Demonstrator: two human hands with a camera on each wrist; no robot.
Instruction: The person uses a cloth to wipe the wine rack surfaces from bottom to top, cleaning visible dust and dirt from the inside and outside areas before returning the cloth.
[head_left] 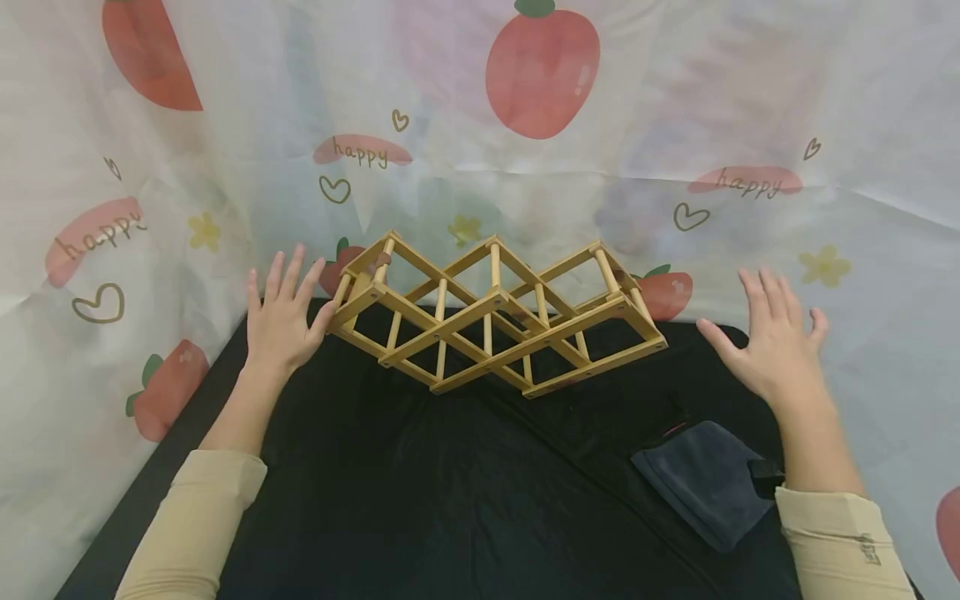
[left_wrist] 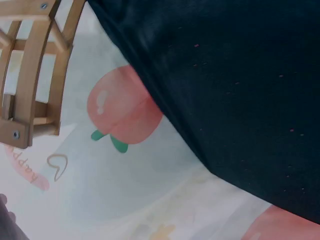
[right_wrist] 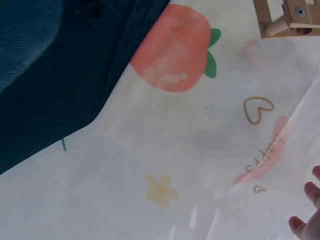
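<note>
A wooden lattice rack [head_left: 487, 321], built of crossed slats joined by round dowels, stands unfolded at the back of the black-covered table. My left hand [head_left: 281, 325] is just left of it, fingers spread, with the thumb near the rack's left end; whether they touch I cannot tell. To the right, my right hand [head_left: 780, 350] hovers apart from the rack with fingers spread, holding nothing. In the left wrist view, part of the rack [left_wrist: 35, 75] shows at upper left, and fingertips of the left hand [left_wrist: 7, 222] at the lower corner.
On the table's right side lies a dark grey-blue cloth pouch [head_left: 708, 483], close to the right forearm. Black cloth [head_left: 420, 500] covers the table. Behind and beside it hangs a pale curtain [head_left: 465, 100] printed with fruit, hearts and the word happy.
</note>
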